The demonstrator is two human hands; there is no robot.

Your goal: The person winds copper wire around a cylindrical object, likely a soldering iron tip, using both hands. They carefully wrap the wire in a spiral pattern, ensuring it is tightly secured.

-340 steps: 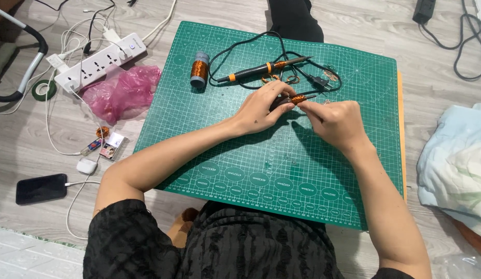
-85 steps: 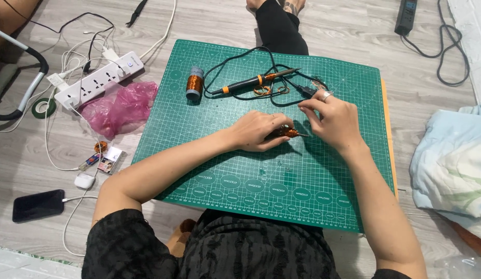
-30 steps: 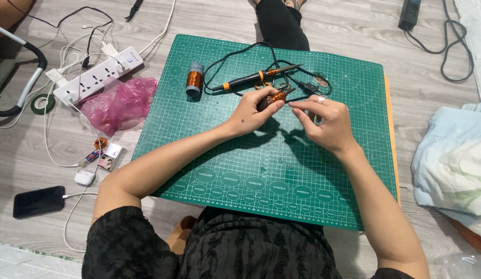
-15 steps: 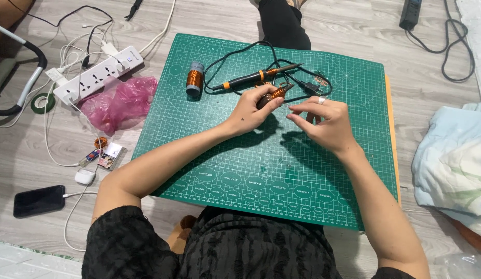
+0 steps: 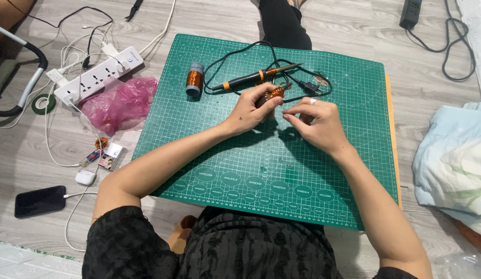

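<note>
the left hand (image 5: 249, 109) is clenched round a small copper coil (image 5: 275, 93), lifted just above the green mat (image 5: 209, 155) near its far middle. the right hand (image 5: 315, 121) pinches finger to thumb just beside it — on a fine wire, it seems, though the strand is too thin to make out. a second ago both hands lay a little nearer the body and the coil sat lower; now it is up by the soldering iron (image 5: 256, 77), so the winding work looks to be carrying on, coil turned in one hand, wire fed from the other.

the iron lies just behind the coil, its black cord (image 5: 235, 54) looping about the spot — the likeliest snag. a copper spool (image 5: 194, 80) stands to the left on the mat. off the mat: a pink bag (image 5: 119, 103), a power strip (image 5: 98, 75), a phone (image 5: 40, 201), and pale cloth (image 5: 452, 160) at right.
</note>
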